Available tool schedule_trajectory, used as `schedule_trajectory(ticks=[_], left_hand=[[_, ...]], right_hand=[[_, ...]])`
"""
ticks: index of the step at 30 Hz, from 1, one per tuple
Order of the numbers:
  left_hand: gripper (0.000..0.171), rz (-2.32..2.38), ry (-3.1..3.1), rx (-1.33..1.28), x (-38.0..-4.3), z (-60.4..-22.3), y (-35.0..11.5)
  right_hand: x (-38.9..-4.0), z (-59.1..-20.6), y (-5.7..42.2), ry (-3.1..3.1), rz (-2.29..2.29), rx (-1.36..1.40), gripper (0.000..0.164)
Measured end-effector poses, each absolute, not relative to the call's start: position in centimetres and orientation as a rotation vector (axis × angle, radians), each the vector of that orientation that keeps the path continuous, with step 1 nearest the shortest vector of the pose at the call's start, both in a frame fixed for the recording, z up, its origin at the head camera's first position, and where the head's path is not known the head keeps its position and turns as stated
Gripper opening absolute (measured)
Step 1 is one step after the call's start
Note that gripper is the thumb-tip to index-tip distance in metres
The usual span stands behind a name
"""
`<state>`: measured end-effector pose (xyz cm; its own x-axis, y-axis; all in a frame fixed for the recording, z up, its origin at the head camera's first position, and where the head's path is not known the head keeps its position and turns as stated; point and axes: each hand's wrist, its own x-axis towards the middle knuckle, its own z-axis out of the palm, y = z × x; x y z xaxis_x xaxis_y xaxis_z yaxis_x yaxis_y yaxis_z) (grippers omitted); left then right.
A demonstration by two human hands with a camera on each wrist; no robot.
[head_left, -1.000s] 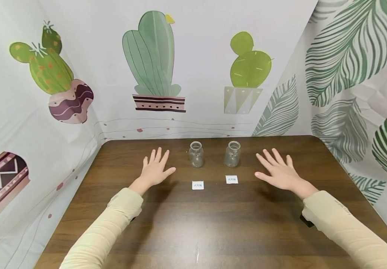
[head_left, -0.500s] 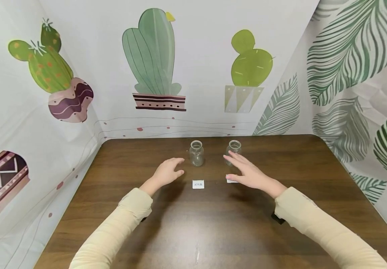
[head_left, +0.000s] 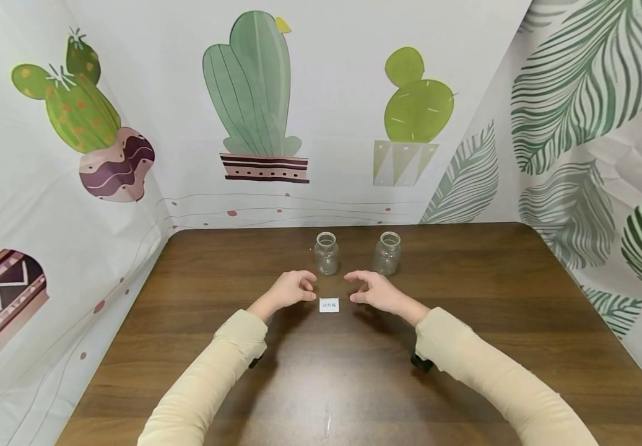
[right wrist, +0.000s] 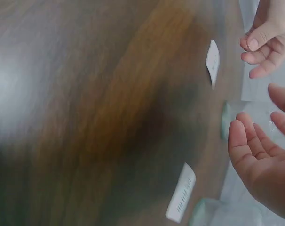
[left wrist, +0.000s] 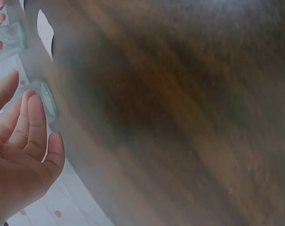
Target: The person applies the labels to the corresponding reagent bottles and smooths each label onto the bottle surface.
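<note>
My left hand [head_left: 291, 290] hovers just left of a small white label card [head_left: 329, 305] with printed characters, its fingers slightly bent. On the card's other side is my right hand [head_left: 379, 292], thumb apart from the fingers, holding nothing. The two hands face each other. Behind the left hand stands an uncapped clear glass jar [head_left: 327, 257]. A matching jar [head_left: 387, 255] stands upright behind the right hand. A second label card [right wrist: 181, 194] shows in the right wrist view; in the head view the right hand hides it.
Both jars stand near the far edge of the dark wooden table [head_left: 321, 378]. Just past that edge hangs a white cloth backdrop [head_left: 343, 111] printed with cacti and leaves. More of this cloth closes in the left and right sides.
Both hands have come inward from spread positions, the right one travelling farther and passing in front of the right jar. Their fingers went from splayed to slightly bent. Jars and cards have not moved.
</note>
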<state>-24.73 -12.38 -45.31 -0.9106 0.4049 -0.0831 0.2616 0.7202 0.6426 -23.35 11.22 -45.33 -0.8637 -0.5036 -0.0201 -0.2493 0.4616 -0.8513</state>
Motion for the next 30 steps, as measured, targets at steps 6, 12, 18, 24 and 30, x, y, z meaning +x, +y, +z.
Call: schedule_trajectory(ticks=[6,12,18,24,30], left_hand=[[0.033,0.877,2.724,0.549,-24.7,-46.2,-11.5],[0.030,0.818,2.767,0.554,-24.4,-46.5,-11.0],[0.034,0.701,2.786,0.585,-24.6,-47.0,-10.8],[0.037,0.608,2.801,0.582,-24.6,-47.3,-10.6],[0.035,0.576,2.800,0.578,-24.4,-47.2,-10.4]], right_hand=[[-23.8,-46.3,9.6,2.374,-1.398,-0.483,0.041],[-23.7,-46.6,8.3,2.383,-1.339,-0.426,0.035],[-24.2,-47.2,7.6,2.444,-1.223,-0.460,0.032],[-24.7,-47.6,7.1,2.665,-0.914,-0.626,0.031],[-24.6,-47.6,6.7,2.721,-0.759,-0.657,0.034]])
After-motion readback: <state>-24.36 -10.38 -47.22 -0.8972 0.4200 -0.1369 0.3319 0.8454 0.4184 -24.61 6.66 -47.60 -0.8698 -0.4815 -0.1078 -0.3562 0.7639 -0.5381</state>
